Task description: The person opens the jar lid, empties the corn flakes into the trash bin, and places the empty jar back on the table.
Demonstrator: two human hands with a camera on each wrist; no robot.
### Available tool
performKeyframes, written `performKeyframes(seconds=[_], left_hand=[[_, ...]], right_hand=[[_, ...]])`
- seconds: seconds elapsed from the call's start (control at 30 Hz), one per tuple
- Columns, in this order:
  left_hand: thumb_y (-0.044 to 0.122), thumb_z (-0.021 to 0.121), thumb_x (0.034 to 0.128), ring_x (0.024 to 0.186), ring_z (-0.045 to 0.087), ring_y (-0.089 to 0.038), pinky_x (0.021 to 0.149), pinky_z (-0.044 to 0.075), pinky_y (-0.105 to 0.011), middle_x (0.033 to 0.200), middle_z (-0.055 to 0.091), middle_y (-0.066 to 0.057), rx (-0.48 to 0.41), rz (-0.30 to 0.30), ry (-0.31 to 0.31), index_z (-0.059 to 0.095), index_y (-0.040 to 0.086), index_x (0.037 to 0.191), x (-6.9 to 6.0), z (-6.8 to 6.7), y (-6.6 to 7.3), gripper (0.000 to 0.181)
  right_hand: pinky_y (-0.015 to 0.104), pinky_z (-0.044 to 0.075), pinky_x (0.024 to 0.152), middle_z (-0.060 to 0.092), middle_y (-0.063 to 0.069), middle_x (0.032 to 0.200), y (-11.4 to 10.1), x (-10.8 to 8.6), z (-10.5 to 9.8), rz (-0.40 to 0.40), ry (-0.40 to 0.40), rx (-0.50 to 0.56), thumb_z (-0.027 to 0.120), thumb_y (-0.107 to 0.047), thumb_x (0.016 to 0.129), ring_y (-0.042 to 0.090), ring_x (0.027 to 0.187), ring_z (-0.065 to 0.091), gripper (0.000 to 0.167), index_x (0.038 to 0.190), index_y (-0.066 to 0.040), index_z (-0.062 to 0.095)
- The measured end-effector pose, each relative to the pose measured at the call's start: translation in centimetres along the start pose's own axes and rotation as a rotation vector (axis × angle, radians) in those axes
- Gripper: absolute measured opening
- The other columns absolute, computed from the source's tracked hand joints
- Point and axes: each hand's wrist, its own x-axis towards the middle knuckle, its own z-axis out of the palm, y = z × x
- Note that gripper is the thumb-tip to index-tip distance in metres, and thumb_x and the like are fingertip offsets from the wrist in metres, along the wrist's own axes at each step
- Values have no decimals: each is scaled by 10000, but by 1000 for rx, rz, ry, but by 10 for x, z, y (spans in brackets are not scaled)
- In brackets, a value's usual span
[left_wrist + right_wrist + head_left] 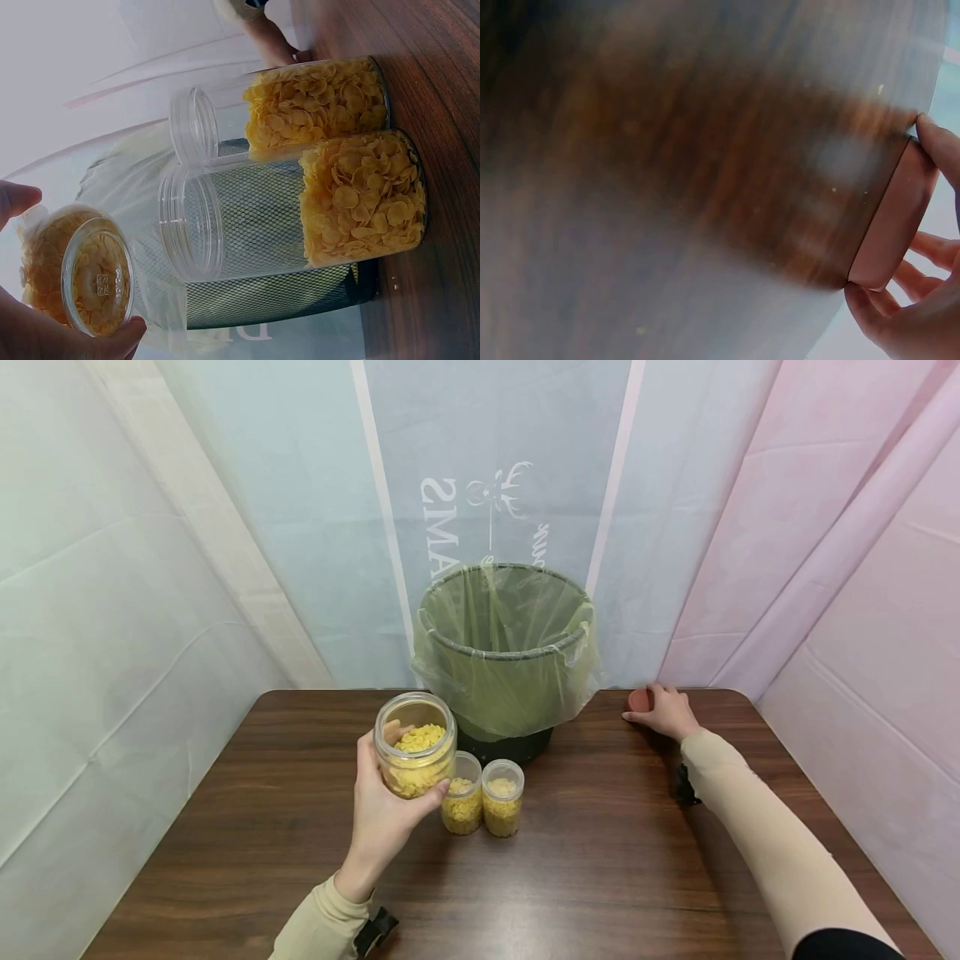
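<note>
My left hand (386, 802) grips a clear jar (415, 781) of yellow cornflakes above the table, its open mouth tilted toward me. In the left wrist view, the raised jar's clear base (97, 277) shows, with fingertips around it. Just beyond the left hand stand two clear jars, the left one (461, 802) and the right one (502, 806), lidless and partly filled with flakes. At the table's far right, my right hand (670, 714) pinches a low, round reddish-brown piece (895, 221) by its opposite sides, at the tabletop. Its exact kind is unclear.
A black mesh wastebasket (517, 747) with a pale yellow-green liner (517, 693) stands behind the jars. The brown wooden table (585, 885) ends at a hanging cloth backdrop (300, 527). Small crumbs (834, 190) dot the tabletop near the right hand.
</note>
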Motion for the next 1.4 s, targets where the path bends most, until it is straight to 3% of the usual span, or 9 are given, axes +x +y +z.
performKeyframes(seconds=[0.33, 0.63, 0.83, 1.0, 1.23, 1.4], left_hand=[[-3, 854, 606, 1162, 521, -152, 955, 435, -191, 1296, 532, -30, -3, 12, 6, 368, 108, 1335, 0, -1, 1, 884], [-11, 852, 600, 1161, 526, -165, 949, 444, -193, 1297, 531, -31, -11, 16, 3, 367, 96, 1337, -1, -2, 2, 889], [-8, 852, 609, 1157, 528, -176, 950, 442, -189, 1297, 531, -47, -19, 22, 8, 373, 99, 1336, -1, -2, 2, 877], [-34, 851, 592, 1155, 523, -178, 955, 433, -177, 1298, 532, -58, -33, 18, 25, 374, 85, 1338, 0, -1, 3, 894], [-28, 854, 592, 1150, 524, -168, 956, 429, -173, 1293, 541, -52, -34, 21, 34, 384, 96, 1334, 2, -1, 5, 887], [-13, 851, 609, 1147, 526, -170, 955, 434, -177, 1291, 541, -49, -43, 38, 36, 392, 102, 1331, 3, -1, 7, 863]], right_hand=[[658, 314, 942, 399, 406, 1276, 0, 1, -1, -14, -3, 3, 681, -468, 818, 598, 1139, 352, 847, 1347, 115, 368], [671, 342, 887, 372, 453, 1246, -2, -3, -6, -20, 3, 44, 636, -633, 774, 640, 1089, 341, 1016, 1345, 151, 334], [650, 241, 1013, 377, 439, 1287, -6, -3, -14, -15, 26, 22, 543, -490, 911, 608, 1172, 316, 797, 1337, 160, 369], [628, 210, 1041, 428, 408, 1251, -12, -5, -23, -48, 71, 19, 516, -372, 960, 558, 1168, 357, 632, 1305, 149, 425], [605, 409, 905, 498, 357, 1211, -23, -14, -30, -118, 175, 79, 547, -271, 957, 490, 1085, 503, 476, 1253, 100, 507], [565, 472, 839, 565, 300, 1161, -34, -22, -35, -158, 230, 119, 558, -223, 950, 441, 1025, 584, 387, 1220, 54, 550]])
